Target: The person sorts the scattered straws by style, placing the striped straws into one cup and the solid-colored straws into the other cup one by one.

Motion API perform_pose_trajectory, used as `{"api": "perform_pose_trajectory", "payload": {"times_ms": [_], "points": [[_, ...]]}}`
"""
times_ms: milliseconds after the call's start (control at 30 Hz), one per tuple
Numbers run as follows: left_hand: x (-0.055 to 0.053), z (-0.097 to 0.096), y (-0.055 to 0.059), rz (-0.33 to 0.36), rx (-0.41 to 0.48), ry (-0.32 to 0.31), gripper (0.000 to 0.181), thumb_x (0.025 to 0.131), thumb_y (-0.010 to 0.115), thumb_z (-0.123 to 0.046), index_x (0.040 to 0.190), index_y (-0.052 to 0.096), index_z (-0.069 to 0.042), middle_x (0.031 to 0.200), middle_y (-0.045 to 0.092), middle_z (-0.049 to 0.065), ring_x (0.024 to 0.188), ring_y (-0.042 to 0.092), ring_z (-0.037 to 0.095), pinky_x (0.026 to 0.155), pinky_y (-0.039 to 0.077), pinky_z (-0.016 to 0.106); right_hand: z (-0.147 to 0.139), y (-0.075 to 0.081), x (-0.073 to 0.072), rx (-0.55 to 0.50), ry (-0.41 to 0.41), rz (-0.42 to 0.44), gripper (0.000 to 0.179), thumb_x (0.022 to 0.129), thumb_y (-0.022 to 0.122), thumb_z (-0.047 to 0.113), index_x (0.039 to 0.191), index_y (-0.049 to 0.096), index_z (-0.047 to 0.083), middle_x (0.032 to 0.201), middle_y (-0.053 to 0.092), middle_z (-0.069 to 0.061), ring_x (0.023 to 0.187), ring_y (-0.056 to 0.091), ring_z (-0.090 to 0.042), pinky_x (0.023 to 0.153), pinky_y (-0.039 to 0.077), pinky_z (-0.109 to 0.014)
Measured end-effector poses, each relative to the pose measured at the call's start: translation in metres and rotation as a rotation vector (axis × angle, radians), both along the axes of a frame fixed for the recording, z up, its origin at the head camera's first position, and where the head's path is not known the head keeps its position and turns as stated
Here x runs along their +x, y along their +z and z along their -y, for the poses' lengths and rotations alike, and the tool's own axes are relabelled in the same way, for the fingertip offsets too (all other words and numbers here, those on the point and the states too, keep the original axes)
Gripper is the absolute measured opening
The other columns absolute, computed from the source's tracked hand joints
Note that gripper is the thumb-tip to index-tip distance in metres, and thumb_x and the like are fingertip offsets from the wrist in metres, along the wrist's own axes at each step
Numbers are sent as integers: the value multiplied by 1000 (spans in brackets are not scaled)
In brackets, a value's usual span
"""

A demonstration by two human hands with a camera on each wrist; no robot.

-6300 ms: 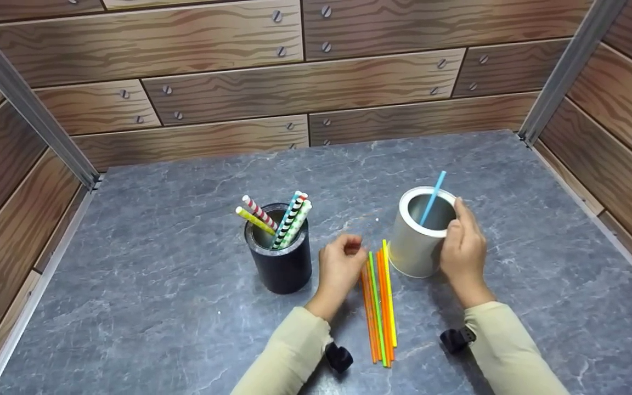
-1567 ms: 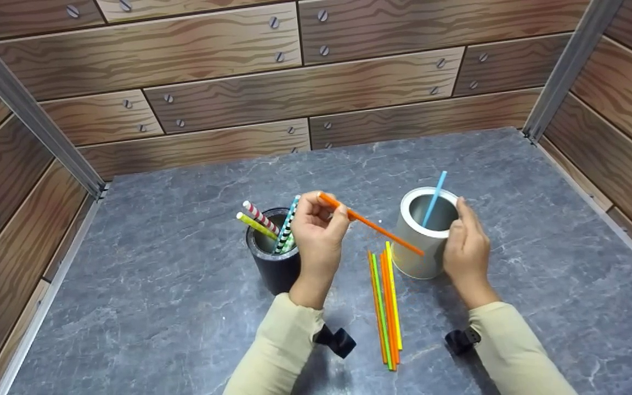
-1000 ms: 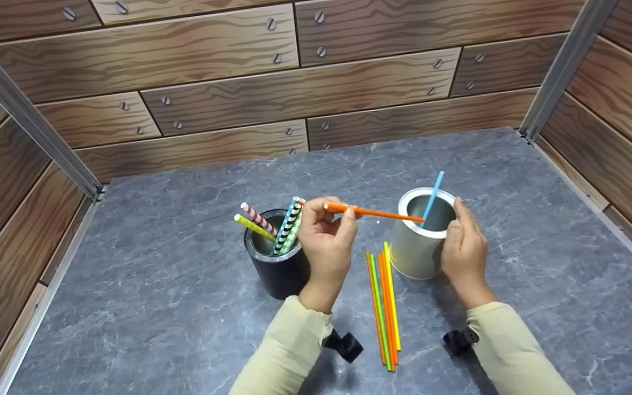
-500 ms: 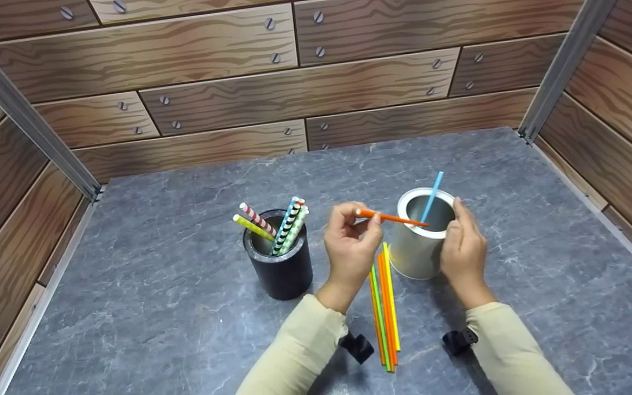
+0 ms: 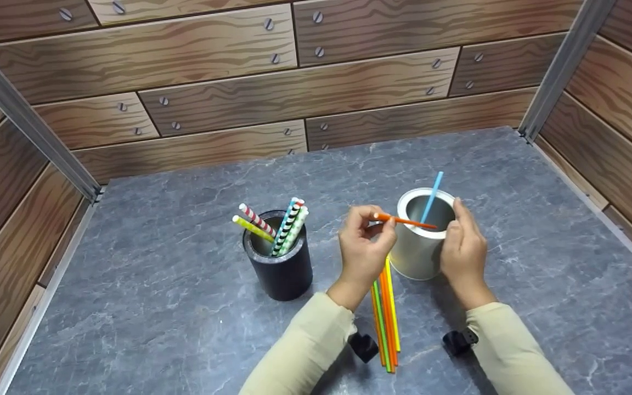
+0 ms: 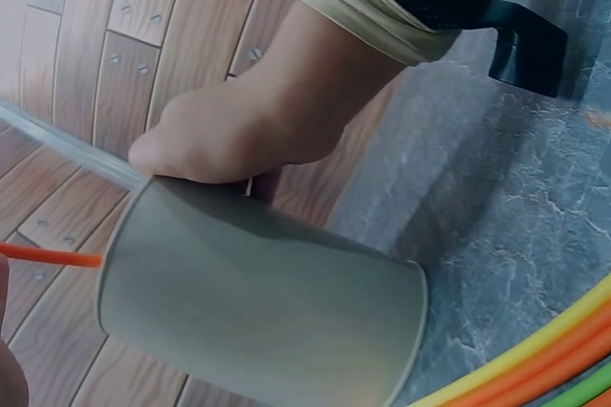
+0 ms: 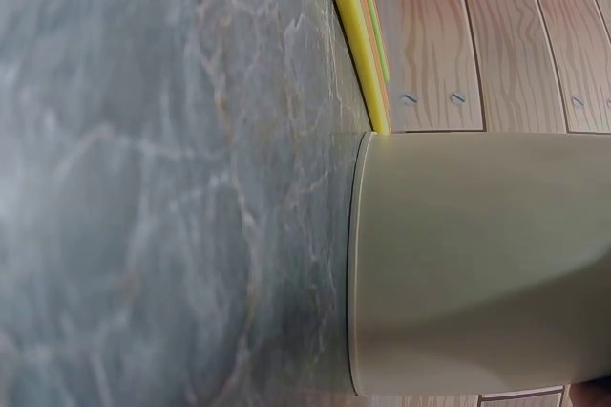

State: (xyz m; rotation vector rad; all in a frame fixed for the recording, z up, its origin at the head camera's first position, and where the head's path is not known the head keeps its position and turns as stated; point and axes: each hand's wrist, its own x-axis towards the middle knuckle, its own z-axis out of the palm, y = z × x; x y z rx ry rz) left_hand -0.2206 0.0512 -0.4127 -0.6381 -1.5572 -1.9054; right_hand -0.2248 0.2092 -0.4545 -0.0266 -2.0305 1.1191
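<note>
In the head view my left hand (image 5: 368,247) pinches an orange straw (image 5: 412,223) near one end. The straw points right, its far end over the mouth of a silver cylindrical can (image 5: 416,258). My right hand (image 5: 465,252) holds that can by its right side, thumb in front and fingers near the rim. The can stands upright with a light blue straw (image 5: 432,196) leaning inside. The left wrist view shows the right hand (image 6: 258,120) against the can (image 6: 258,292) and the orange straw (image 6: 52,256) at its rim. Most of the right hand lies outside the right wrist view.
A black cylindrical can (image 5: 280,277) at left holds several patterned straws (image 5: 293,227). Between the cans lie several loose orange, green and yellow straws (image 5: 386,329), partly hidden by my left hand. Wood-patterned panels (image 5: 228,82) enclose the grey marbled table (image 5: 157,274).
My left hand has lifted an orange straw from the loose bunch. It has since carried it rightward, bringing its far end over the silver can's mouth. My right hand has stayed on the can.
</note>
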Motion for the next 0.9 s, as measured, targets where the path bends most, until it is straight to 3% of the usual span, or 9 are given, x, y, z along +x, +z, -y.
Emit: {"api": "perform_pose_trajectory", "payload": {"times_ms": [233,467,700,767,900], "points": [[-6,-4,-6,20,-32,4,17,75,61,14,83,49,5,81,57,20,76,61,8,66,56,29,0,0,0,11,3,-18,42,89,39,8,125,51,-9,126,52,-27,120,47,-42,105,34,-41],[-7,-11,-8,89,-75,7,15,74,60,14,82,50,6,81,57,21,73,62,20,67,56,28,0,-1,0,11,-4,-23,42,88,39,8,125,52,-9,126,53,-27,119,47,-42,105,34,-40],[8,-13,12,113,-114,-7,14,73,56,17,81,49,9,79,56,22,72,61,17,67,56,28,0,0,0,2,4,-10,42,89,39,8,126,51,-8,127,52,-27,121,46,-42,105,34,-42],[8,-14,13,132,-115,-9,13,73,56,17,81,49,9,78,56,21,72,61,16,67,56,28,0,0,0,3,5,-13,42,89,39,8,126,51,-8,127,52,-27,121,46,-41,105,34,-42],[-3,-20,0,172,-136,6,13,73,58,14,81,51,7,79,58,20,73,62,17,67,55,26,0,0,1,4,7,-7,42,89,39,8,126,51,-8,127,52,-26,121,46,-41,105,34,-42]]}}
